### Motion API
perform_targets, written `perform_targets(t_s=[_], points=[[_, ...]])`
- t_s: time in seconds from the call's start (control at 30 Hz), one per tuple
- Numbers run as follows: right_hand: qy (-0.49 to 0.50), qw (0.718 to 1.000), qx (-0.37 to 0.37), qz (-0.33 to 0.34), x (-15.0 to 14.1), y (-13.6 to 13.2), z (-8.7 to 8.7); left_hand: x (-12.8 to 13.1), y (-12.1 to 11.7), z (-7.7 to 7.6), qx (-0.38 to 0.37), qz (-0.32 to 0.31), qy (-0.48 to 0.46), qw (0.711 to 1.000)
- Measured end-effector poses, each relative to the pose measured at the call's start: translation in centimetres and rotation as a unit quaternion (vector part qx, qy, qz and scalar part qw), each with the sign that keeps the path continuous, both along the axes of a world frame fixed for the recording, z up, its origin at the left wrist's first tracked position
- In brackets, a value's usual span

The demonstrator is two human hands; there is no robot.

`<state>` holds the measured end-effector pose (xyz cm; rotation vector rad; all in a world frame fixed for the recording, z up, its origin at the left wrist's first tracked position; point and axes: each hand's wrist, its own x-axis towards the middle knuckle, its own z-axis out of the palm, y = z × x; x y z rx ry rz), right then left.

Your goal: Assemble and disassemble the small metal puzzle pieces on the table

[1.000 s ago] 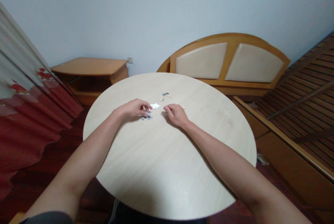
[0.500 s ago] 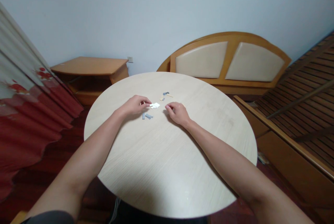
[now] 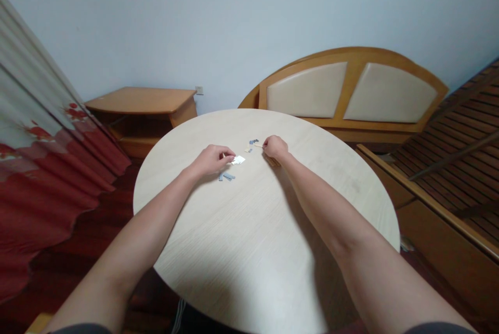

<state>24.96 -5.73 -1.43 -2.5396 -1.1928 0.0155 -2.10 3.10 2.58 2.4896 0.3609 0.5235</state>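
Observation:
Small white flat pieces [image 3: 239,159], which look like toy building bricks, lie in a cluster on the round table [image 3: 234,251]. My left hand [image 3: 215,159] is at their left side, thumb and fingers pinched on a white piece that they partly cover. Just below it lie several grey-blue strips [image 3: 228,176]. Farther right, my right hand [image 3: 276,146] is closed, its fingertips at the right end of a thin tan stick [image 3: 258,146]. Small dark blue-grey pieces [image 3: 253,142] sit behind the stick, and a small cream piece [image 3: 247,150] lies in front of it.
A wooden cabinet [image 3: 144,100] stands behind the table on the left, beside a red and white curtain [image 3: 58,168]. At the back right is a padded headboard [image 3: 307,90]. A slatted wooden frame [image 3: 460,152] leans on the right.
My right hand has moved away from beside the white pieces, back and to the right, to the end of the tan stick. My left hand stays at the white pieces. The view has shifted slightly.

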Motion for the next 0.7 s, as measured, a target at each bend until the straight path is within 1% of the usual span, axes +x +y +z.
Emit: perform_targets(t_s=[0.13, 0.2, 0.27, 0.3, 0.37, 0.43, 0.5, 0.57, 0.7], points=[[-0.016, 1.000, -0.003, -0.014, 1.1, -1.4, 0.0, 0.3, -0.4, -0.2, 0.000, 0.005, 0.001, 1.000], [-0.020, 0.999, 0.032, -0.003, 0.5, -2.7, 0.4, 0.6, -0.8, -0.4, 0.005, 0.011, 0.005, 1.000], [-0.010, 0.991, 0.128, 0.039, -1.3, -4.2, 0.7, 1.0, -1.3, -0.6, 0.016, 0.022, -0.001, 1.000], [-0.001, 0.983, 0.169, 0.073, -2.5, -4.9, 0.8, 1.2, -1.5, -0.7, 0.023, 0.028, -0.008, 0.999], [0.014, 0.963, 0.228, 0.141, -5.3, -6.3, 0.7, 1.5, -1.9, -1.0, 0.033, 0.036, -0.024, 0.999], [0.014, 0.952, 0.248, 0.180, -7.8, -7.5, 0.5, 1.7, -2.3, -1.3, 0.041, 0.032, -0.032, 0.998], [0.001, 0.949, 0.237, 0.209, -9.4, -8.3, 0.2, 1.8, -2.6, -1.5, 0.048, 0.017, -0.034, 0.998], [0.006, 0.944, 0.245, 0.220, -10.0, -8.7, 0.0, 1.9, -2.9, -1.7, 0.055, -0.003, -0.037, 0.998], [0.024, 0.928, 0.280, 0.245, -10.0, -8.6, -0.1, 2.2, -3.4, -1.8, 0.063, -0.021, -0.044, 0.997]])
